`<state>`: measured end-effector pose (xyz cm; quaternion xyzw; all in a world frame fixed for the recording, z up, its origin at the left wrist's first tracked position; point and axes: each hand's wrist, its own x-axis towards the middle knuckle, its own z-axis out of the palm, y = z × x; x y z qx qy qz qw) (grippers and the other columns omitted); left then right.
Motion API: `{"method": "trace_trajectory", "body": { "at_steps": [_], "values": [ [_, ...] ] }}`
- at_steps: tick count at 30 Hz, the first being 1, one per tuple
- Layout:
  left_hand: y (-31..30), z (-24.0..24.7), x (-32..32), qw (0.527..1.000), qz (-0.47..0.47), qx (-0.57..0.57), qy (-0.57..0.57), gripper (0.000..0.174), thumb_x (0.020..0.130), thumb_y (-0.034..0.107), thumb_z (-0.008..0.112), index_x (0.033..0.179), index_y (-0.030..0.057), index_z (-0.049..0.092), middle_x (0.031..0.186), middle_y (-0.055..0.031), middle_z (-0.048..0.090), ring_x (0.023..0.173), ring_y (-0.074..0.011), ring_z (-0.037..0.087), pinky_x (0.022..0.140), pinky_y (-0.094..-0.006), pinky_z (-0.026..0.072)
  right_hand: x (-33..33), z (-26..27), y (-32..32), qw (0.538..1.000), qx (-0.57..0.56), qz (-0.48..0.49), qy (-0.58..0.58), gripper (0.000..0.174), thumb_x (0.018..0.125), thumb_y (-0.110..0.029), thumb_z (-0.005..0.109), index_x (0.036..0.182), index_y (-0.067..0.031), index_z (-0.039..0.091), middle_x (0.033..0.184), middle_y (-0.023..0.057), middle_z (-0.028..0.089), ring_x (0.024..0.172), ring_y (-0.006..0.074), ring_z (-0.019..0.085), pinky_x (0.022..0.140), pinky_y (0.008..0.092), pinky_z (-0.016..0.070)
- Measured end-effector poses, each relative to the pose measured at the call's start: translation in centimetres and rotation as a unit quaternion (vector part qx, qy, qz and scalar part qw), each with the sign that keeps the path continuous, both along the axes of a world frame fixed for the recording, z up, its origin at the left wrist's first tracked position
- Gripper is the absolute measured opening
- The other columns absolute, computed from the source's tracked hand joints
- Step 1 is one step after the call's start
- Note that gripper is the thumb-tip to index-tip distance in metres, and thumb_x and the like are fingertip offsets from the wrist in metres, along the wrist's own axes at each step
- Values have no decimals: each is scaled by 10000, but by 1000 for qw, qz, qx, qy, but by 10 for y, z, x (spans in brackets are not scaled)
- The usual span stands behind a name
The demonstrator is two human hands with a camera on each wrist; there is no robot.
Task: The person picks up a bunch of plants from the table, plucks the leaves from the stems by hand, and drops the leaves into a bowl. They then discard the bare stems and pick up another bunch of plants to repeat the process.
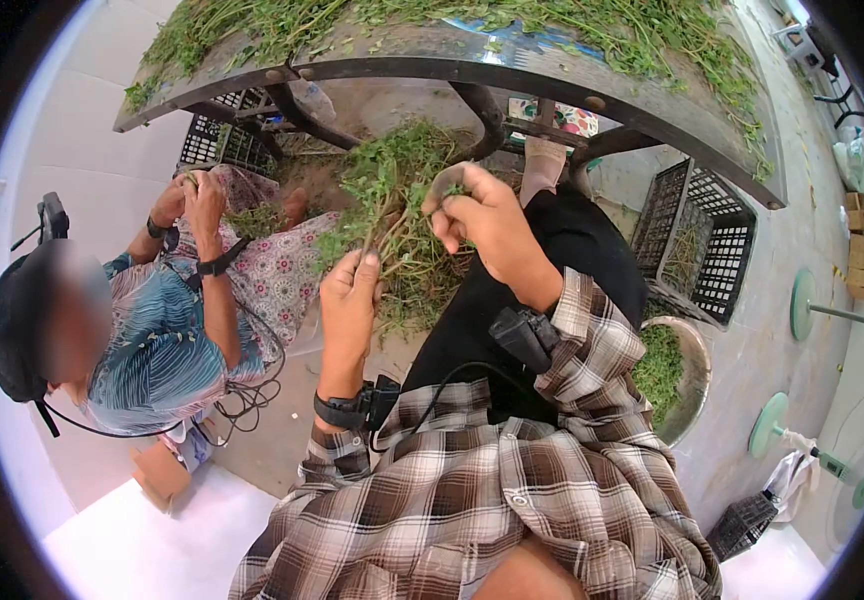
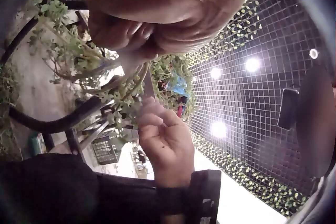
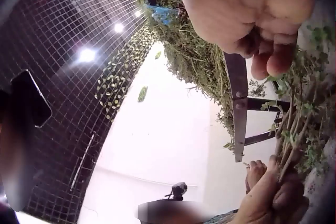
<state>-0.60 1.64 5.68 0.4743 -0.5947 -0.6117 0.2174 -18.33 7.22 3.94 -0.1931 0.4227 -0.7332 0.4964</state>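
My left hand [image 1: 348, 305] grips the lower stems of a leafy green sprig [image 3: 291, 140], thumb laid along them; its leaves fan upward in the right wrist view. To the right and a little higher, my right hand [image 1: 492, 228] has its fingers curled, with thumb and fingertips pinching a small bit of greenery [image 1: 457, 189]. In the left wrist view the right hand [image 2: 167, 148] faces the left hand [image 2: 163, 11], with stems [image 2: 137, 83] running between them. Beneath both hands lies a heap of leafy plants [image 1: 417, 290], which merges with the sprig in the head view.
A table [image 1: 402, 68] piled with green plants [image 1: 242, 35] stands ahead. At left, a seated person [image 1: 167, 310] works with both hands raised. Black crates [image 1: 697, 240] stand at right and under the table's left end. A tub [image 1: 692, 370] of greens sits beside my right leg.
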Motion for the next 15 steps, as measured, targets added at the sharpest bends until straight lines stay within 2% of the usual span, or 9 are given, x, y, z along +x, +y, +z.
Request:
{"method": "trace_trajectory", "body": {
  "at_steps": [3,7,9,10,12,13,15],
  "values": [
    [-4,-5,3,1000,9,3,14,224,913,257,507,887,48,585,564,81,375,473,-9,297,420,-184,219,0,0,3,991,47,102,69,91,828,-101,512,827,-17,548,567,16,510,447,73,435,423,215,337],
    [-5,0,1,998,34,29,49,228,913,257,505,921,46,591,557,79,376,459,-2,297,404,-174,213,-2,-9,1,981,84,112,136,117,850,-131,525,844,-15,537,592,-2,472,455,50,391,417,197,299],
    [-5,-1,1,998,31,26,53,224,909,259,513,926,44,571,561,74,374,454,-5,296,393,-168,216,-3,-12,0,961,99,72,249,164,835,-153,553,807,9,561,592,10,482,494,73,432,467,222,341],
    [-6,-2,1,998,28,23,59,223,904,261,520,931,42,550,565,68,373,449,-8,296,382,-161,220,-3,-12,1,961,99,72,248,164,835,-153,553,807,9,561,592,10,482,494,73,432,467,222,341],
    [-6,-2,1,997,35,30,61,221,905,257,519,935,40,549,566,66,374,449,-9,300,380,-161,224,-4,-8,3,928,95,-8,361,224,799,-178,573,817,45,580,627,160,523,571,246,511,558,355,387],
    [-6,-2,1,996,41,37,65,219,906,252,518,938,38,549,568,63,376,449,-11,304,379,-161,228,-4,-9,4,928,95,-8,361,224,799,-178,573,817,45,580,627,160,523,571,246,511,558,355,387],
    [-6,0,0,996,42,38,64,216,907,249,517,937,38,551,569,62,378,447,-12,307,375,-163,229,-6,-11,5,902,86,-29,422,221,770,-169,585,851,37,594,721,193,554,670,343,538,613,378,409]
  ]
}}
